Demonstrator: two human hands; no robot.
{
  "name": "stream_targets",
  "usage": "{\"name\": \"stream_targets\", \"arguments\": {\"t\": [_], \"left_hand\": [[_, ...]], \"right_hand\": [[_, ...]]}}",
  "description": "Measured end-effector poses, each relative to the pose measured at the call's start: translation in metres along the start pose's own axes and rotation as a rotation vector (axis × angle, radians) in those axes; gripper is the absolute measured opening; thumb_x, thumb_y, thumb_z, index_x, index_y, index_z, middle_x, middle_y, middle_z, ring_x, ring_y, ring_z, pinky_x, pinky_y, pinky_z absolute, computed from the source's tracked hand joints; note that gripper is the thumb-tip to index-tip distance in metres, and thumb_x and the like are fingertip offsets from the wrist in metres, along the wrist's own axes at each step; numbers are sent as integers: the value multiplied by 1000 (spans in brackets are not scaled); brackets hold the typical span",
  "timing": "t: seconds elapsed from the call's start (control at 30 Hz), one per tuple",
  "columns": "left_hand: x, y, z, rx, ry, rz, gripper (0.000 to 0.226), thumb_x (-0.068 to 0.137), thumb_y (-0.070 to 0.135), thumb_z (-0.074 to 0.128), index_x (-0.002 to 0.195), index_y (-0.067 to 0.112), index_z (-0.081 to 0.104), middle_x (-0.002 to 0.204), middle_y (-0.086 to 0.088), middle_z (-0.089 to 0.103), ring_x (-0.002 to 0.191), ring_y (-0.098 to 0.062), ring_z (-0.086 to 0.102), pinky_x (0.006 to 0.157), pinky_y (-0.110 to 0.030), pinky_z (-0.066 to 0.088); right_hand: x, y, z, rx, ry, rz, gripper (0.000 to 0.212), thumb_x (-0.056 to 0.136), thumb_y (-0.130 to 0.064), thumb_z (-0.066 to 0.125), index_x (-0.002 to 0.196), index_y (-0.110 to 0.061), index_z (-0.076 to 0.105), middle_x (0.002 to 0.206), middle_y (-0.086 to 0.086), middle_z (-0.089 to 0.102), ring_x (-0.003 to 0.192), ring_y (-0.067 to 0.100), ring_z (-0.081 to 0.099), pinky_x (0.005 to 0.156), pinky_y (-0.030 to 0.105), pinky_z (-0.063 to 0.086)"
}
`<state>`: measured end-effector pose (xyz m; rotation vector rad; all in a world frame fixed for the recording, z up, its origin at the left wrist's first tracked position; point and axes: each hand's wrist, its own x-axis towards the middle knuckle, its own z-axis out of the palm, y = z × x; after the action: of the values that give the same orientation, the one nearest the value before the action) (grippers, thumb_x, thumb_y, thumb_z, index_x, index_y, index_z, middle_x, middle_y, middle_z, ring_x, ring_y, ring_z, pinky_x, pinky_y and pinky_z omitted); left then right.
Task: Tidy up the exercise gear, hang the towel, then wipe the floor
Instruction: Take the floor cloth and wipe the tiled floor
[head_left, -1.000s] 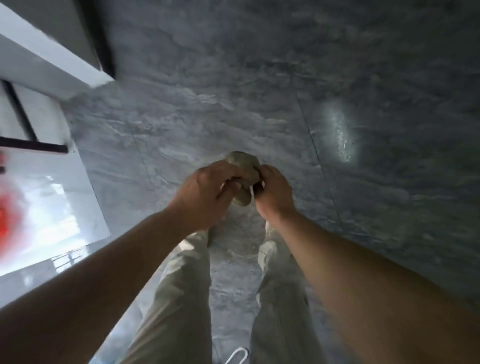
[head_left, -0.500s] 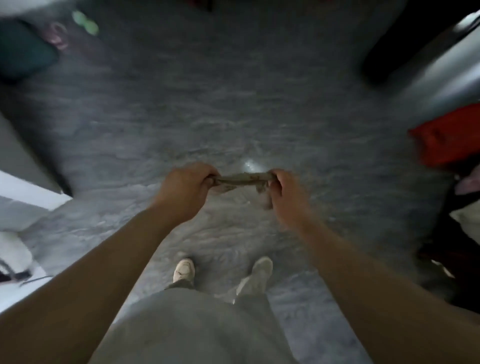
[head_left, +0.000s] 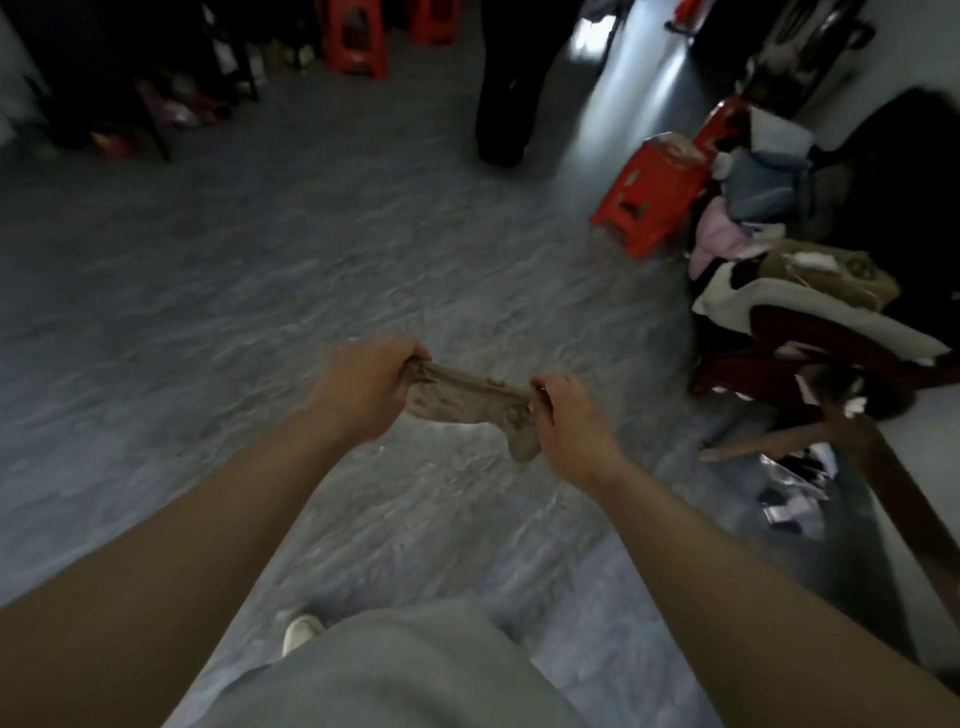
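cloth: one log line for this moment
cloth: held stretched in the air over the floor | left hand: grips one end | right hand: grips other end | wiping: not yet begun

It is dim in here, and the far end is almost black. Daylight enters from the upper right and glares in a white streak on the glossy grey marbled floor (head_left: 234, 270). Motion blur smears everything, the red plastic stools (head_left: 358, 41) worst. Only the thin beige cloth (head_left: 470, 400) keeps some detail. The edges bow.
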<state>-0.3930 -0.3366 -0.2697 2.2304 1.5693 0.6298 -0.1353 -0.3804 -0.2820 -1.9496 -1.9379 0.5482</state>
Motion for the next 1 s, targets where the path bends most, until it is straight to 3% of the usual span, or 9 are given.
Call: {"name": "stream_targets", "arguments": {"t": [0.23, 0.33, 0.53, 0.73, 0.87, 1.0], "left_hand": [[39, 141, 93, 86, -81, 280, 24, 95, 13, 52, 106, 27, 68, 100, 7, 70, 89, -20, 65, 75, -31, 43], [46, 188, 131, 96, -133, 388, 22, 94, 14, 53, 105, 27, 68, 101, 8, 68, 88, -21, 65, 78, -31, 41], [68, 264, 200, 173, -225, 723, 28, 82, 11, 63, 105, 26, 68, 97, 6, 68, 80, -22, 67, 76, -35, 49], [106, 325, 281, 158, -305, 882, 32, 77, 8, 68, 105, 24, 68, 98, 3, 68, 77, -24, 66, 71, -35, 51], [142, 365, 336, 93, -392, 980, 24, 88, 21, 52, 104, 26, 69, 94, 3, 69, 73, -25, 65, 65, -35, 51], [187, 404, 390, 75, -432, 1054, 21, 85, 17, 64, 104, 24, 69, 94, 2, 69, 71, -27, 66, 63, -36, 52]], "right_hand": [[-78, 145, -76, -53, 134, 122, 25, 101, -21, 49, 119, -9, 62, 114, 12, 55, 97, 29, 56, 84, 41, 47], [-108, 193, -97, -101, 231, 151, 19, 99, -18, 51, 112, -10, 63, 106, 10, 54, 88, 29, 56, 72, 38, 47], [-149, 265, -134, -228, 342, 316, 20, 89, -8, 60, 108, -12, 61, 104, 10, 55, 83, 29, 56, 60, 44, 52], [-175, 331, -161, -368, 329, 438, 19, 83, -6, 68, 100, -14, 63, 92, 6, 57, 75, 24, 56, 61, 41, 53], [-172, 385, -180, -386, 282, 543, 24, 82, -10, 73, 102, -18, 63, 95, 3, 57, 75, 17, 54, 66, 34, 52], [-160, 437, -200, -434, 223, 608, 25, 79, -14, 77, 99, -19, 64, 92, 1, 59, 76, 16, 55, 68, 25, 36]]}}
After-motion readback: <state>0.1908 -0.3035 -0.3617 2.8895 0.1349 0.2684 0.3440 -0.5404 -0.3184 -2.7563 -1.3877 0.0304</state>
